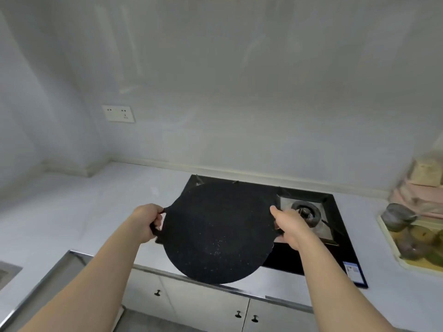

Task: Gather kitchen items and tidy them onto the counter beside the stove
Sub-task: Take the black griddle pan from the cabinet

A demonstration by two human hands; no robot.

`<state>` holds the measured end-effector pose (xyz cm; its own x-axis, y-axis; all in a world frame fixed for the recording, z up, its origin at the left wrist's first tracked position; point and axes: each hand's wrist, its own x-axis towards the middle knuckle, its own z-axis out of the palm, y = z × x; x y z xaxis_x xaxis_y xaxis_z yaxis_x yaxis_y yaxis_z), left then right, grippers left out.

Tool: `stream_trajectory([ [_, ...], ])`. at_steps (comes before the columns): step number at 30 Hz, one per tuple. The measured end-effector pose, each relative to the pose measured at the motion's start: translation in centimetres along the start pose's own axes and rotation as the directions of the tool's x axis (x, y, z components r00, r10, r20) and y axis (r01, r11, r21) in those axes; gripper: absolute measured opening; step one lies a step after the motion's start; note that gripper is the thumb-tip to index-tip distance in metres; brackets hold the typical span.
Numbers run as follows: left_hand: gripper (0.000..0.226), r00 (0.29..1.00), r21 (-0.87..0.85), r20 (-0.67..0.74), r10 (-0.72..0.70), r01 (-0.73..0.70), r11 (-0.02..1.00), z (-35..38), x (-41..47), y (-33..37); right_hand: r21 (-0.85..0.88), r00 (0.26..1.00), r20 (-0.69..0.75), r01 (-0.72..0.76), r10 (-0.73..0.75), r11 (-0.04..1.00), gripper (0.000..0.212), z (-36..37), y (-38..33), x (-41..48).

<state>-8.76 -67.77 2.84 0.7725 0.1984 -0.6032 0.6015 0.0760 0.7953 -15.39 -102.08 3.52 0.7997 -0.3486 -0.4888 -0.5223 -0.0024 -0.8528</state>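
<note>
A large round black speckled pan [215, 233] hangs in the air over the left part of the black gas stove [335, 250] and juts out past the counter's front edge. My left hand [146, 219] grips its left loop handle. My right hand [287, 224] holds the pan's right rim, covering the handle there. The stove's right burner [306, 212] shows beyond my right hand; the left burner is hidden under the pan. White counter [96, 212] stretches to the left of the stove.
At the right edge a cream tray [393, 250] holds a grey jar [398, 216] and greenish round items, with folded cloths [417, 195] behind. A sink corner [7, 271] lies at far left. A wall socket [118, 113] sits above the counter. Cabinet doors [191, 305] run below.
</note>
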Motion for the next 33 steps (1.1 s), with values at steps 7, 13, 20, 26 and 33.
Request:
stream_trajectory([
  [7,0.016,0.993,-0.094,-0.115,-0.020,0.009,0.996,-9.6,4.3,3.2,-0.203,0.993,0.116,0.019,0.005,0.979,0.022,12.0,-4.7,3.6],
  [13,0.018,0.977,-0.173,-0.211,-0.030,-0.007,0.985,-20.8,7.9,3.9,-0.283,0.964,0.240,-0.046,0.117,0.958,0.020,24.4,-7.1,4.3],
  [20,0.018,0.966,-0.249,-0.230,-0.119,0.060,0.967,-33.8,13.1,3.8,-0.243,0.955,0.237,-0.121,0.180,0.962,0.009,37.0,-7.1,2.8],
  [26,0.022,0.976,-0.216,-0.161,-0.148,0.111,0.970,-40.4,16.9,3.7,-0.253,0.990,0.117,-0.047,0.079,0.966,0.012,43.8,-7.4,2.5],
  [33,0.013,0.968,-0.129,-0.165,-0.190,0.170,0.977,-42.4,22.9,3.9,-0.380,0.995,0.066,-0.039,0.069,0.924,0.020,49.1,-7.8,7.2],
])
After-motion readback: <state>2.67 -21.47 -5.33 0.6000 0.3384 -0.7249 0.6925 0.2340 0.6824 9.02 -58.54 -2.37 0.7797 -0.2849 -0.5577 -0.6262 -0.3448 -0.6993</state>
